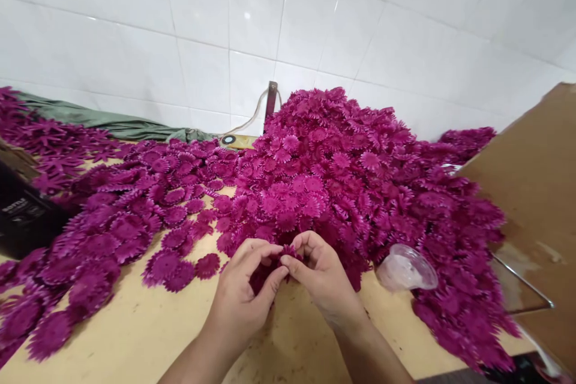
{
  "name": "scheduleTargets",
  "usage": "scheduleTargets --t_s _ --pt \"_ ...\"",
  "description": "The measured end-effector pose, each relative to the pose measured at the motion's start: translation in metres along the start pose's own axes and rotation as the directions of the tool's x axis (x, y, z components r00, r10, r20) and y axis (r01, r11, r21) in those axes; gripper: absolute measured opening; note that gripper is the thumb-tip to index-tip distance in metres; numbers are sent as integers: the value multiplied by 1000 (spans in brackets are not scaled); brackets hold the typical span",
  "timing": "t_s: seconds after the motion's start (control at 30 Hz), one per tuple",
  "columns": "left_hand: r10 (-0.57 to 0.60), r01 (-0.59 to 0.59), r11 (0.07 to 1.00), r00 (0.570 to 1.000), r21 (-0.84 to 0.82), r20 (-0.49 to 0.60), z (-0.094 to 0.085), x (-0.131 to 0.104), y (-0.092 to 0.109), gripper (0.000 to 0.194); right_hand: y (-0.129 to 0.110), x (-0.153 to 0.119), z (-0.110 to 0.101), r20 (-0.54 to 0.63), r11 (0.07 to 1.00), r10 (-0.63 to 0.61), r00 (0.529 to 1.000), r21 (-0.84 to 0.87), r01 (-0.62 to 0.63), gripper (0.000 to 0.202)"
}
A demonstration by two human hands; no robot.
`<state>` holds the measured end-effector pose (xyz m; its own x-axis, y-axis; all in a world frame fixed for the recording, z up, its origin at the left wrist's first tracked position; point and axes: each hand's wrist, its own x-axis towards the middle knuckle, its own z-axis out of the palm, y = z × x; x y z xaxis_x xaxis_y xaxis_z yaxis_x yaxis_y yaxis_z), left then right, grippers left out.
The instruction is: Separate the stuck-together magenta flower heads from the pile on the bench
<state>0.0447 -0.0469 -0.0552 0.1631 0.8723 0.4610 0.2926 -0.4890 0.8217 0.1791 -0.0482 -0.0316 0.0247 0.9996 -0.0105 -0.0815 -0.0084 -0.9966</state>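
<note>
Both hands meet over the table's front middle, at the foot of a large heap of magenta fabric flowers (342, 174). Thumb and fingers of my left hand (247, 285) pinch the left side of a small magenta flower piece (288, 252). My right hand (319, 270) grips the same piece from the right, its thumb near the left fingertips. Much of the piece is hidden by the fingers. Loose round flowers (207, 266) lie to the left of my left hand.
A clear plastic cup (407, 269) lies right of my right hand. A dark bottle (27, 210) stands at the left, a cardboard box (526, 204) at the right. Green cloth (103, 117) lies along the tiled wall (198, 24). More flowers spread over the yellowish table (148, 324).
</note>
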Motion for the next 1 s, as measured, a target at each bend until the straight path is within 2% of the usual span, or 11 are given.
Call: scheduleTargets --t_s 0.1,0.23,0.3,0.37,0.47,0.57,0.63,0.7,0.77,0.87,1.0 --pt "-45 45 998 999 -38 15 1 4 5 17 1 -1 0 -13 999 16 1000 35 -16 28" --pt "-139 149 984 985 -100 104 3 9 14 10 2 -4 -5 5 993 68 998 95 -68 35" --pt "-204 218 973 968 -82 146 6 10 19 12 3 -5 -10 9 987 105 994 121 -105 39" --pt "-210 221 974 964 -50 165 10 11 23 13 4 -6 -15 11 983 134 991 123 -135 41" --pt "-137 137 991 985 8 101 15 18 27 13 3 -4 -22 -2 985 152 988 85 -151 42" --pt "-52 50 997 998 65 33 14 34 26 13 -1 -4 -34 -89 994 109 990 -5 -110 42" --pt "-54 65 988 996 142 -77 9 47 23 14 -3 -4 -47 -172 992 43 984 -107 -62 43" --pt "-102 145 971 970 190 -221 3 58 20 15 -5 -2 -62 -238 971 -26 971 -239 -32 43" --pt "-74 109 973 982 203 -173 1 65 21 13 -6 2 -72 -260 929 -73 963 -369 -29 43" --pt "-36 29 988 998 151 44 11 64 26 11 -10 8 -71 -200 863 -90 976 -504 -23 45" --pt "-152 149 988 983 39 105 30 55 32 14 -11 10 -53 -53 816 -142 988 -572 86 35"
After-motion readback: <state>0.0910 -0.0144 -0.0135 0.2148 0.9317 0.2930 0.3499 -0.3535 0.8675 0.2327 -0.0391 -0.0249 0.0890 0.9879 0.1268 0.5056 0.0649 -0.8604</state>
